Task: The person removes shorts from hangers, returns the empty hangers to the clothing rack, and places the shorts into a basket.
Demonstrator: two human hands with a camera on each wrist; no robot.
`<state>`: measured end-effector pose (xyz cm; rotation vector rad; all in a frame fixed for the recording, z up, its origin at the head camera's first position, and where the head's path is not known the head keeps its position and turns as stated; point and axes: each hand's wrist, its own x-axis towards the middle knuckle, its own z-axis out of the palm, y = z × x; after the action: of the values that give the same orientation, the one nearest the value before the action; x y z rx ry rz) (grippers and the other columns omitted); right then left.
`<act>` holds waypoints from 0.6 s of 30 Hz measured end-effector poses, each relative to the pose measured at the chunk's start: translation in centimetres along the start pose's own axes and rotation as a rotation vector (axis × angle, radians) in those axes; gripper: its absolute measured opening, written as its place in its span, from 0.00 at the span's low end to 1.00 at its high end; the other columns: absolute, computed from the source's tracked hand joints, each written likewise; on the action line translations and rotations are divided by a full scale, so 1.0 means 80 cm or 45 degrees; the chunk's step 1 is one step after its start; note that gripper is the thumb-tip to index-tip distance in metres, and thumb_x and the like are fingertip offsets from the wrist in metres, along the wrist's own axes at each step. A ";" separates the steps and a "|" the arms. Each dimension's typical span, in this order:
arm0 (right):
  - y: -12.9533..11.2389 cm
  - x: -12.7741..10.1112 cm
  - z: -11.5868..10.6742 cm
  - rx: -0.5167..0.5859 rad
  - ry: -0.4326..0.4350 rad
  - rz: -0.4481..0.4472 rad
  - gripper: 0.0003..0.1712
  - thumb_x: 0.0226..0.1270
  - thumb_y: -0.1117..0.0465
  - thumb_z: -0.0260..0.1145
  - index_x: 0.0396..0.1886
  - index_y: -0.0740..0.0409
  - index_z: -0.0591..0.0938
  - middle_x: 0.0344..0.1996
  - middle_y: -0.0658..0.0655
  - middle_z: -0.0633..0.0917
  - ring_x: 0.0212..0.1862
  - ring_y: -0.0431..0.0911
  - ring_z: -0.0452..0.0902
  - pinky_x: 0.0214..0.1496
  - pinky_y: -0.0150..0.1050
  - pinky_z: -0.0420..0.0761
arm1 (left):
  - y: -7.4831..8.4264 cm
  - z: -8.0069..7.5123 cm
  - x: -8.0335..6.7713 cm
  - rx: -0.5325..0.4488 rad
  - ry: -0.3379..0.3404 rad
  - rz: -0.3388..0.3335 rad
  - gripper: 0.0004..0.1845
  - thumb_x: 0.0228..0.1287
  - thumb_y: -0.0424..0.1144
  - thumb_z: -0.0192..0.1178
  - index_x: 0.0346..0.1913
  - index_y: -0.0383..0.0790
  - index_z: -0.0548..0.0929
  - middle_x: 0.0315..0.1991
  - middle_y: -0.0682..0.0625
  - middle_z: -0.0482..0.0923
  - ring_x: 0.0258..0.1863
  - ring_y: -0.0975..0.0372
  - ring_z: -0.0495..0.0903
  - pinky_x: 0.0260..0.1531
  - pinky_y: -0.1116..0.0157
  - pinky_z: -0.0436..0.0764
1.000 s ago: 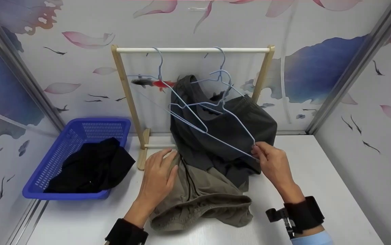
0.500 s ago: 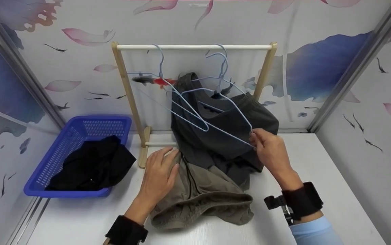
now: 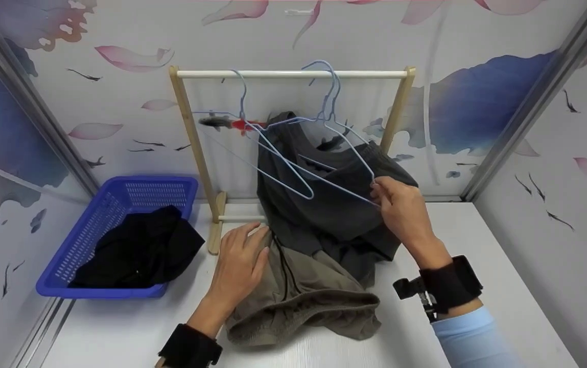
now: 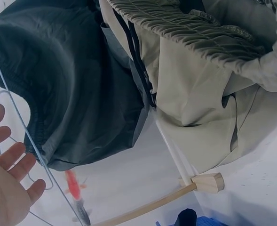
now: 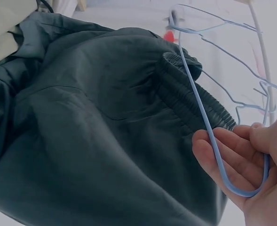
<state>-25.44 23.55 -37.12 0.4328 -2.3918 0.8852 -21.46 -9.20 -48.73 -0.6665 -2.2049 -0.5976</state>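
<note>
In the head view, my right hand (image 3: 404, 209) pinches the lower right corner of a light blue wire hanger (image 3: 330, 89). Its hook overlaps the white rail (image 3: 283, 74); whether it rests there I cannot tell. The right wrist view shows the hanger's rounded end (image 5: 217, 155) across my fingers. Behind it, dark grey shorts (image 3: 319, 204) with an elastic waistband hang from another blue hanger. My left hand (image 3: 239, 260), fingers extended, lies at the left edge of khaki drawstring shorts (image 3: 319, 278) on the table; contact is unclear. It grips nothing in the left wrist view.
At the left stands a blue basket (image 3: 48, 286) holding black cloth (image 3: 135, 250). A bare blue hanger (image 3: 242, 97) hangs on the rail's left part. The rack's wooden posts (image 3: 193, 143) stand near the patterned back wall.
My right hand has moved up and slightly left with the hanger, raising its hook from below the rail to rail height. My left hand and the khaki shorts have stayed in place.
</note>
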 end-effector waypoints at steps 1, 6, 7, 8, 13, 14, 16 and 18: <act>-0.001 0.002 -0.001 0.000 -0.003 0.001 0.07 0.74 0.73 0.62 0.43 0.69 0.87 0.33 0.63 0.90 0.35 0.55 0.90 0.37 0.53 0.86 | 0.000 0.000 0.001 -0.003 0.002 -0.004 0.20 0.66 0.33 0.68 0.60 0.35 0.83 0.60 0.39 0.78 0.57 0.47 0.78 0.57 0.45 0.74; -0.006 0.011 0.000 -0.018 -0.007 -0.016 0.07 0.75 0.72 0.62 0.41 0.67 0.87 0.30 0.62 0.90 0.33 0.54 0.89 0.35 0.51 0.85 | 0.000 0.000 0.004 -0.001 -0.010 -0.008 0.20 0.65 0.33 0.69 0.60 0.35 0.83 0.60 0.40 0.78 0.58 0.47 0.78 0.58 0.45 0.74; -0.006 0.013 0.000 -0.020 -0.008 -0.018 0.07 0.75 0.71 0.62 0.41 0.67 0.87 0.29 0.62 0.90 0.33 0.54 0.88 0.34 0.51 0.84 | 0.000 0.000 0.005 0.001 -0.016 -0.007 0.20 0.66 0.34 0.68 0.60 0.35 0.83 0.60 0.40 0.78 0.58 0.47 0.78 0.58 0.45 0.74; -0.007 0.014 0.001 -0.022 -0.009 -0.018 0.07 0.75 0.71 0.62 0.40 0.66 0.87 0.29 0.61 0.89 0.33 0.54 0.88 0.34 0.51 0.84 | 0.000 0.000 0.005 0.002 -0.021 -0.007 0.20 0.67 0.34 0.68 0.60 0.36 0.83 0.60 0.40 0.78 0.58 0.47 0.78 0.58 0.45 0.74; -0.008 0.018 0.004 -0.016 -0.020 0.007 0.08 0.75 0.71 0.61 0.40 0.66 0.87 0.29 0.61 0.89 0.32 0.53 0.87 0.35 0.50 0.84 | -0.001 0.003 0.003 -0.007 -0.035 0.000 0.19 0.70 0.35 0.65 0.61 0.35 0.82 0.60 0.39 0.78 0.59 0.46 0.78 0.58 0.45 0.74; -0.008 0.019 0.005 -0.017 -0.022 0.011 0.08 0.75 0.71 0.62 0.40 0.66 0.87 0.29 0.61 0.89 0.32 0.53 0.87 0.35 0.50 0.84 | -0.001 0.003 0.003 -0.009 -0.037 0.002 0.19 0.70 0.36 0.65 0.61 0.35 0.82 0.60 0.39 0.78 0.59 0.46 0.78 0.58 0.44 0.74; -0.008 0.020 0.007 -0.020 -0.025 0.014 0.07 0.75 0.71 0.62 0.40 0.67 0.87 0.28 0.61 0.89 0.32 0.53 0.87 0.35 0.50 0.85 | -0.001 0.005 0.002 -0.007 -0.039 0.009 0.19 0.70 0.36 0.65 0.61 0.35 0.82 0.60 0.39 0.78 0.58 0.46 0.78 0.57 0.44 0.74; -0.008 0.021 0.008 -0.017 -0.033 0.015 0.07 0.75 0.71 0.62 0.40 0.68 0.86 0.28 0.62 0.89 0.31 0.53 0.87 0.36 0.50 0.86 | -0.002 0.007 0.002 -0.006 -0.043 0.014 0.19 0.69 0.35 0.65 0.61 0.35 0.82 0.60 0.39 0.79 0.58 0.46 0.79 0.57 0.44 0.74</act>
<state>-26.74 22.46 -36.20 0.4276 -2.4249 0.8736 -21.92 -8.95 -48.98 -0.6954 -2.2300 -0.5902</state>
